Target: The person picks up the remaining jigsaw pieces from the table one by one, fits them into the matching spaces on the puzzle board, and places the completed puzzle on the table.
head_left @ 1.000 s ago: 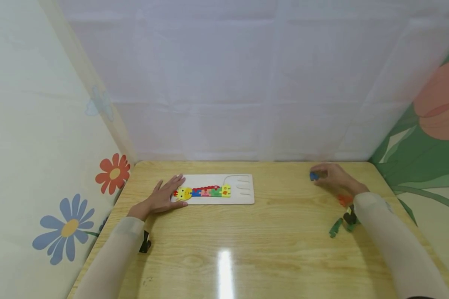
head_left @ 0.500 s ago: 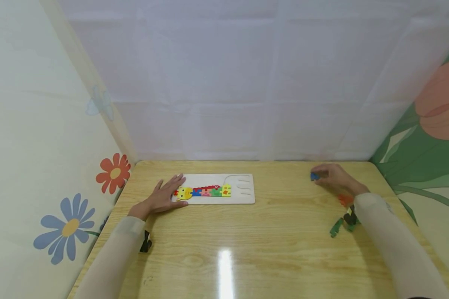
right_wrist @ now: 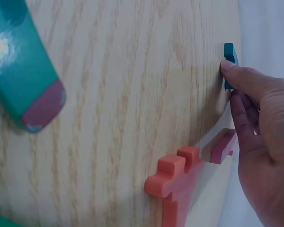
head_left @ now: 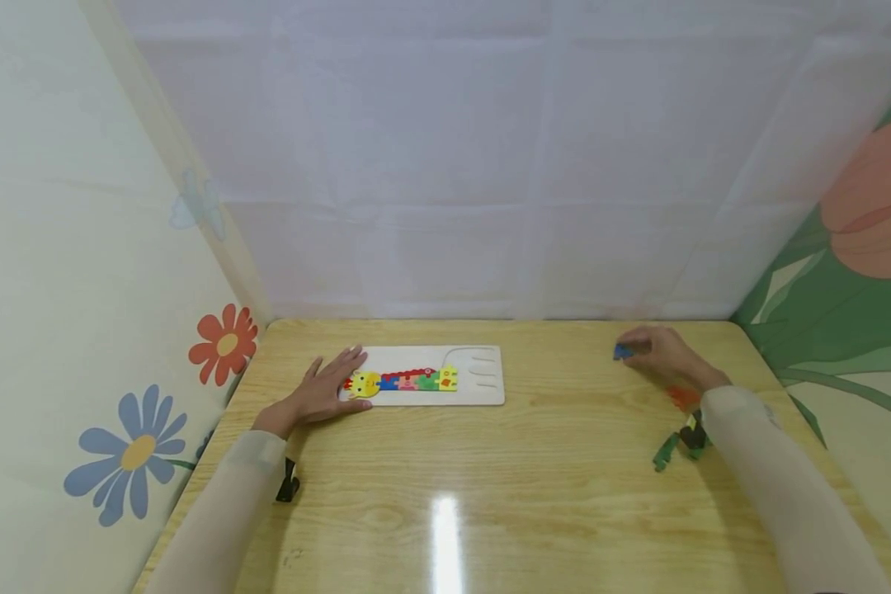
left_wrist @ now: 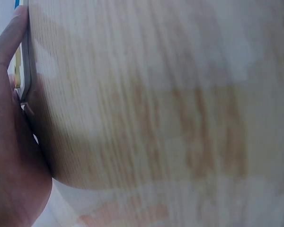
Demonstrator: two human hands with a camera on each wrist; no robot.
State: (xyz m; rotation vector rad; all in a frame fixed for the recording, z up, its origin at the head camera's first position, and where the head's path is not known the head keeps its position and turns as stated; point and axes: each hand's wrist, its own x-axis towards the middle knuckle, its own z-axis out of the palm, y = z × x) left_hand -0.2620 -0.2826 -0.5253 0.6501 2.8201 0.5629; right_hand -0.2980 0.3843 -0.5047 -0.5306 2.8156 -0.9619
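Right hand [head_left: 662, 353] pinching blue piece [head_left: 621, 352], left hand [head_left: 318, 398] spread on board [head_left: 483, 397], orange piece [head_left: 683, 398], green piece [head_left: 666, 452] near sleeve [head_left: 780, 478]

The right fingers [right_wrist: 248, 79] partly hide the blue piece [right_wrist: 229, 50].

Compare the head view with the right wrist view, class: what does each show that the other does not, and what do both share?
Only the head view: the left hand resting on a white board with a giraffe puzzle, plus a red flower print and a blue flower print.

Only the right wrist view: a pink piece near the right hand, and the dark red end of a green piece.

Both: the right hand pinching a blue piece, an orange piece, some green and the wooden tabletop.
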